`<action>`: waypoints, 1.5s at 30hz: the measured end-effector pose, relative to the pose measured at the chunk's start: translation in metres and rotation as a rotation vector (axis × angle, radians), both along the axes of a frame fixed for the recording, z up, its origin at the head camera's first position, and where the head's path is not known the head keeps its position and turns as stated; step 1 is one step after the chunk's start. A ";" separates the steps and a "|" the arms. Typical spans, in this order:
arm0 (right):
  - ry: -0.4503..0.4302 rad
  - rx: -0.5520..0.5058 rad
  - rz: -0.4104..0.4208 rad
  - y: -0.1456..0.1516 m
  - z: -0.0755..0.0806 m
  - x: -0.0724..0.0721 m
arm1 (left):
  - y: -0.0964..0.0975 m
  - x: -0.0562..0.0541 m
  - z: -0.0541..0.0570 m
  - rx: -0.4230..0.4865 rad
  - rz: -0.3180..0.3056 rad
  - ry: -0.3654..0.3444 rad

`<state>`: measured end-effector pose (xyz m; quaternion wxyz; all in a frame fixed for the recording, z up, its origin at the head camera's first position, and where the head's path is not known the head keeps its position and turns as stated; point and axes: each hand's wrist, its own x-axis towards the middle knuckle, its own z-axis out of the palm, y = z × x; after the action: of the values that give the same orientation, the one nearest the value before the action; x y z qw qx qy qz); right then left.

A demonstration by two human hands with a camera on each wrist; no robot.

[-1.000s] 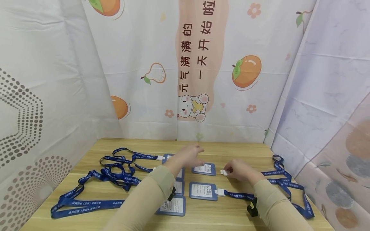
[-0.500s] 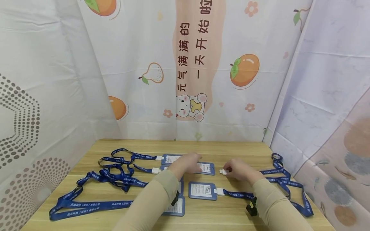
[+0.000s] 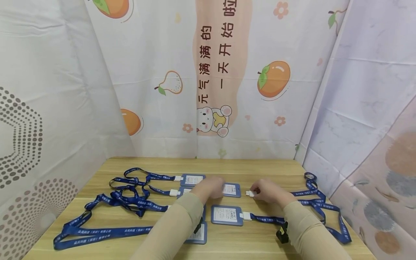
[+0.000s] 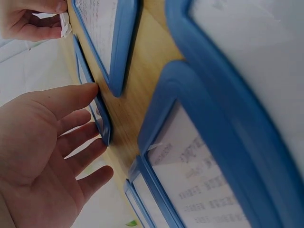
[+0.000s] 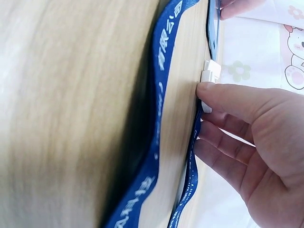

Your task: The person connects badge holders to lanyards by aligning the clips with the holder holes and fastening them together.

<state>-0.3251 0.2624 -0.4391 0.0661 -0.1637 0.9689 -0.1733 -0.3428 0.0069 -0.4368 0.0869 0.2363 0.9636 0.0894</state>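
My left hand (image 3: 212, 187) lies over the left part of a blue-framed ID card holder (image 3: 232, 190) in the far row. Its thumb (image 4: 88, 95) is at the holder's near edge, with the fingers along the other side. The right hand (image 3: 269, 190) pinches a white plastic clip (image 5: 207, 88) between thumb and fingers. From this clip a blue printed lanyard (image 5: 189, 166) trails off to the right. A short gap of table separates clip and holder. Nearer me lies another ID card holder (image 3: 226, 215), joined by its white clip (image 3: 246, 216) to a blue lanyard (image 3: 268, 219).
Several more blue card holders form a column left of centre, topped by one holder (image 3: 193, 180) and partly hidden by my left arm. Their tangled blue lanyards (image 3: 107, 231) spread over the left of the wooden table (image 3: 260, 242). A printed curtain (image 3: 162, 144) hangs behind.
My left hand has come down onto the far card holder, its fingers drawing in around it. The right hand keeps its pinch on the white clip in nearly the same place.
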 end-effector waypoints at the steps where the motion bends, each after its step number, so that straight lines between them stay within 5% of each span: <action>1: 0.000 -0.001 -0.001 0.000 -0.001 0.000 | 0.000 0.000 0.000 -0.009 -0.007 0.012; 45: 0.006 -0.010 0.014 0.000 -0.002 -0.001 | -0.015 0.009 0.006 -0.036 -0.034 -0.046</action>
<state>-0.3260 0.2625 -0.4409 0.0636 -0.1710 0.9671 -0.1772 -0.3339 -0.0083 -0.4306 0.1148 0.2487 0.9587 0.0761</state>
